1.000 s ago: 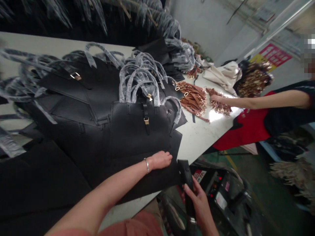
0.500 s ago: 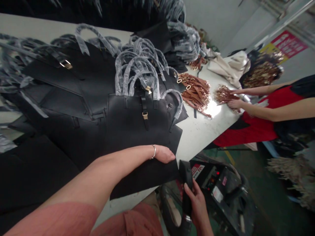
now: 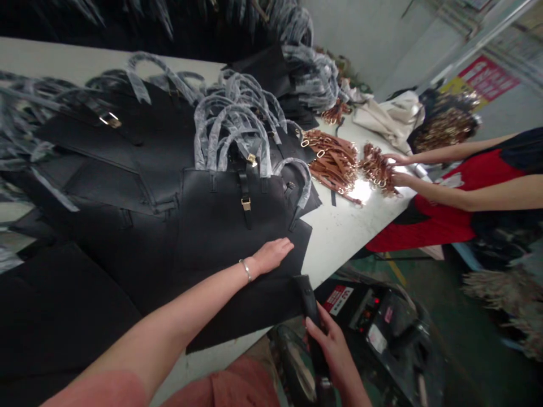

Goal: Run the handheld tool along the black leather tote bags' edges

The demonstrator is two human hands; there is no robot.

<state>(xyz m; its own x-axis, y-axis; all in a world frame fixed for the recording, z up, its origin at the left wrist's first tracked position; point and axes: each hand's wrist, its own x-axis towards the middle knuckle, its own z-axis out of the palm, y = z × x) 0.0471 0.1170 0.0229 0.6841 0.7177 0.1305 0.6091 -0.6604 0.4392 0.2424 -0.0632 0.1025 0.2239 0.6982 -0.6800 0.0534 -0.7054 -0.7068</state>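
My left hand [image 3: 274,254] lies with its fingers stretched out on a black leather panel [image 3: 254,311], just below a black handbag panel [image 3: 212,220] with a buckled strap [image 3: 246,204]. A silver bracelet [image 3: 245,271] circles that wrist. My right hand [image 3: 335,342] is wrapped round a black hand-held tool [image 3: 314,322] with a long flat head; its exact kind I cannot make out. The tool's tip is at the right edge of the lower panel. Plastic-wrapped bag handles [image 3: 240,127] arch up behind the handbag panel.
More black bag pieces [image 3: 97,141] are piled at left. Brown straps with gold rings [image 3: 333,161] lie on the white table [image 3: 339,232]. At right, a co-worker's hands [image 3: 396,169] hold another strap bundle [image 3: 375,169]. A black machine with red lights [image 3: 377,328] stands below the table edge.
My left hand has slid up and left across the panel, its fingers now stretched out. The tool in my right hand has shifted left. The co-worker's strap bundle has turned a little.
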